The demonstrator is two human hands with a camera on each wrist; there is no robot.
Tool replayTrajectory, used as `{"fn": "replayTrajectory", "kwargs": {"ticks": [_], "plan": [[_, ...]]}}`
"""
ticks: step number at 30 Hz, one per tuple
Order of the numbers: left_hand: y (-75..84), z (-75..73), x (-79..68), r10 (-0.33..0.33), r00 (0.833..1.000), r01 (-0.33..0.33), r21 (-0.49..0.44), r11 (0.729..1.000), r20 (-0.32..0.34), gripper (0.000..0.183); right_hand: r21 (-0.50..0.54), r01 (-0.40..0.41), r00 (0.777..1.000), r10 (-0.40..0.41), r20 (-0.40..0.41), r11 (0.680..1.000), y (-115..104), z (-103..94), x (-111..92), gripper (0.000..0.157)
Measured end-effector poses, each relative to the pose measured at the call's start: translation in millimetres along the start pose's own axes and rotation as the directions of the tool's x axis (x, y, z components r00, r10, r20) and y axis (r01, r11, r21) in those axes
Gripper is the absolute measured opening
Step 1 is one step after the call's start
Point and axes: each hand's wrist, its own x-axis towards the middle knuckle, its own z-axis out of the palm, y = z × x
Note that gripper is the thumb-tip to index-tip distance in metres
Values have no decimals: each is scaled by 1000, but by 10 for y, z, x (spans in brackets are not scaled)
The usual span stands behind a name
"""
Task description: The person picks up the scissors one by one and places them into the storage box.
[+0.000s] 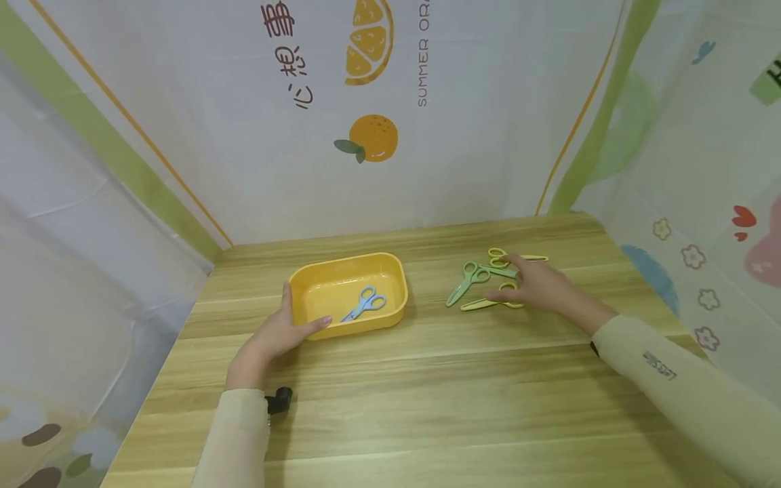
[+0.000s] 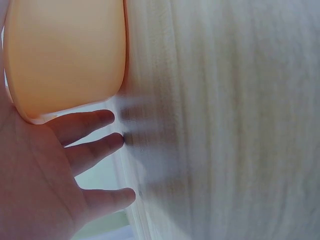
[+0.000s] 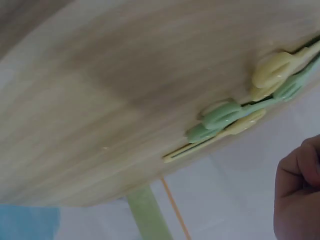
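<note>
My left hand [image 1: 277, 332] braces the near left corner of a yellow tray [image 1: 399, 317]. Its thumb lies over the front rim; in the left wrist view the other fingers [image 2: 97, 151] stretch out straight and spread. Inside the tray lie blue scissors [image 1: 365, 302]. My right hand [image 1: 539, 285] is over a group of scissors at the right, thumb and forefinger apart. Under or beside it are green scissors [image 1: 468, 281], a second green pair [image 1: 499, 271], yellow scissors [image 1: 481, 304] nearer me and other yellow scissors [image 1: 532, 257] farther back. Contact with them I cannot tell.
Everything stands on a wood-grain table [image 1: 396, 407]. A white printed curtain [image 1: 488, 135] hangs along its back edge, with more cloth at both sides. A black wrist device [image 1: 280, 400] shows beside the left sleeve.
</note>
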Motion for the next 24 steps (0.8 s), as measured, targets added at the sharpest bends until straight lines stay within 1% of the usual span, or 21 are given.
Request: {"fn": "replayTrajectory", "kwargs": {"ticks": [4,7,11,14,17,21,24], "plan": [[-24,6,25,1,1000,-1,4,1000,-3,140,11,-14,998,13,55,1000,121,71,-11,111],[-24,11,38,8,1000,-8,2,1000,-5,140,-12,1,998,0,69,1000,196,120,-23,112],[-14,13,37,11,1000,-11,-5,1000,1,140,-65,23,999,-21,44,998,271,162,-47,109],[-15,10,26,11,1000,-11,-8,1000,5,140,-82,19,999,-15,48,996,311,178,-58,109],[-23,7,18,12,1000,-12,-4,1000,4,140,-64,-6,997,11,83,998,335,182,-67,112],[-23,4,10,13,1000,-13,1,1000,2,140,-63,-16,996,22,90,998,368,188,-71,113],[-15,9,13,9,1000,-9,3,1000,3,140,-67,-3,996,9,86,998,404,213,-81,111]]}}
